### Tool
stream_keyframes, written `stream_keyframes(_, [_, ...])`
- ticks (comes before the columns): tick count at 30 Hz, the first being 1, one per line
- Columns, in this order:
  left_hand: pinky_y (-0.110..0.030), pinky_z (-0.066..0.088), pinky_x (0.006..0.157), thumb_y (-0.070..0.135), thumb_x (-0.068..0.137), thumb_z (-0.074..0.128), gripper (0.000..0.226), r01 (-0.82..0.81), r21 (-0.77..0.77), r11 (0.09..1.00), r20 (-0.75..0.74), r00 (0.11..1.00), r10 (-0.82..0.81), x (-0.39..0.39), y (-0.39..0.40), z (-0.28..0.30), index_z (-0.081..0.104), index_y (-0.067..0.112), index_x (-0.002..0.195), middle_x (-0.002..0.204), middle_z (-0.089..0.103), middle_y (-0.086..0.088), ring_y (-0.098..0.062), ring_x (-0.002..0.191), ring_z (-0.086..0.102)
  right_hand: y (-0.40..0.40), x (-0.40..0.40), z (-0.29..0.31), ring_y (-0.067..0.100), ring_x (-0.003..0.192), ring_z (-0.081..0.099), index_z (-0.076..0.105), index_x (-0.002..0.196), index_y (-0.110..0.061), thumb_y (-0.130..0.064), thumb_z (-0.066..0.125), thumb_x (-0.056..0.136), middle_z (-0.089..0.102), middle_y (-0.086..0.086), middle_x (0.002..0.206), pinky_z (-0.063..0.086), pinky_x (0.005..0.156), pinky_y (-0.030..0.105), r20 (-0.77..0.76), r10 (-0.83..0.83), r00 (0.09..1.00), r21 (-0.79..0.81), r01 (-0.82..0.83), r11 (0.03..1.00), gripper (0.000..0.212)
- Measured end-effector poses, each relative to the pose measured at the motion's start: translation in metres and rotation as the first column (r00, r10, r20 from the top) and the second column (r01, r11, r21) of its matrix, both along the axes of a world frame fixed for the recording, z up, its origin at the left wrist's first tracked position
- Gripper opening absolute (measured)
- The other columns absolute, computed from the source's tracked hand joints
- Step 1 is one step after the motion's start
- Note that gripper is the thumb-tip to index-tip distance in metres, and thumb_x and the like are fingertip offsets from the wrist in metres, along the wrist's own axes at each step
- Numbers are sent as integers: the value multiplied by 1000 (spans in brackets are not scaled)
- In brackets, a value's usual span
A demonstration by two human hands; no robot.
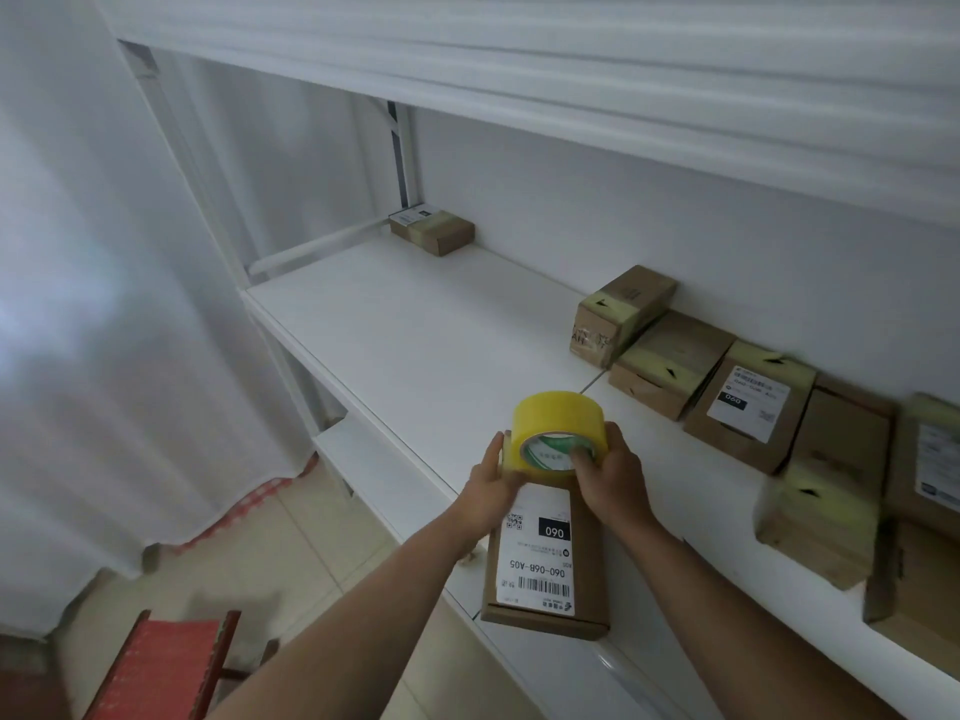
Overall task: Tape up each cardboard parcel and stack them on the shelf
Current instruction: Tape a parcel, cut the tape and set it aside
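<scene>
The white shelf (415,324) carries taped parcels along its back wall: a row at the right (670,363) and one alone in the far left corner (431,232). At the front edge lies the parcel in hand (545,563), label up, its long axis running from the person toward the wall, near end overhanging the edge. The yellow tape roll (558,433) stands over its far end. The left hand (493,485) holds the parcel's far left corner; the right hand (608,475) grips the roll, fingers curled into its core. Judging by this, the tape should be drawn along that long axis toward the person; both hands are equally near.
</scene>
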State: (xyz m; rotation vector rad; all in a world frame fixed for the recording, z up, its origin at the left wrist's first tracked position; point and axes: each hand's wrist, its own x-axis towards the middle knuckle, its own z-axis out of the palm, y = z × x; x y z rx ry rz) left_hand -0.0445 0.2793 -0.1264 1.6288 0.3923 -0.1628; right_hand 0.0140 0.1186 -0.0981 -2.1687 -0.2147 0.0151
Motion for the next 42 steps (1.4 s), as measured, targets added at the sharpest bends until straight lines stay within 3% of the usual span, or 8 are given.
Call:
stream_keyframes(4, [-44,29,116,64,83,52,79,17,669,743,11,999,-34,6,-9,-7,39,17,146,147,39,-7,-34,140,33,1,1,-4,40,88,63,49,112,-5,-24,60,95,63,16,92,41,64,34,-2,53,999,-70,-53,996,28])
stream_keyframes(9, [-50,47,100,49,91,54,62,-32,574,818,274,949,-154,19,0,-38,41,18,143,139,47,-5,-26,126,51,5,4,-3,38,87,62,46,108,-14,-24,62,91,59,7,87,46,65,36,-54,52,997,-83,-56,995,26])
stream_keyframes(11, [-46,45,104,67,88,52,74,-24,605,796,244,957,-156,10,-5,-28,33,27,148,147,41,-1,-21,130,49,4,6,-1,31,80,60,41,104,-20,-28,66,89,57,1,83,44,61,33,-98,68,993,-88,-76,993,31])
stream_keyframes(14, [-47,40,110,89,80,33,91,27,738,674,109,981,-159,5,-7,-24,27,32,151,155,30,-2,-22,140,38,6,7,3,26,77,59,40,105,-19,-33,70,87,57,-1,83,46,62,32,-154,84,985,-84,-98,992,37])
stream_keyframes(21, [-50,16,122,78,91,23,96,199,845,497,-130,977,-170,-4,-14,-2,-9,17,159,167,-8,4,-19,154,-2,-33,9,1,33,81,62,57,105,-11,-28,68,78,64,8,81,40,64,32,40,-70,997,1,70,998,33])
stream_keyframes(30, [-45,-10,123,51,100,1,70,269,947,178,-193,915,-355,0,-23,6,-12,14,158,165,-18,-6,-26,152,-19,-17,-8,-20,14,88,69,68,101,-22,-34,77,84,73,-2,97,56,79,36,-310,-65,948,340,175,924,23])
stream_keyframes(36, [-39,-12,122,69,79,-9,98,284,938,196,-197,907,-372,9,-34,2,-11,9,158,164,-17,-18,-29,151,-20,-15,-3,-22,20,98,66,66,111,-22,-59,68,71,71,-1,106,54,91,43,-287,-66,956,226,134,965,55])
stream_keyframes(42, [-37,-11,123,82,76,-4,110,303,927,221,-229,923,-309,4,-38,8,-13,8,157,164,-20,-12,-23,150,-23,-29,2,-19,28,93,60,60,116,-9,-24,67,90,65,10,103,46,76,32,-173,-112,979,131,136,982,30])
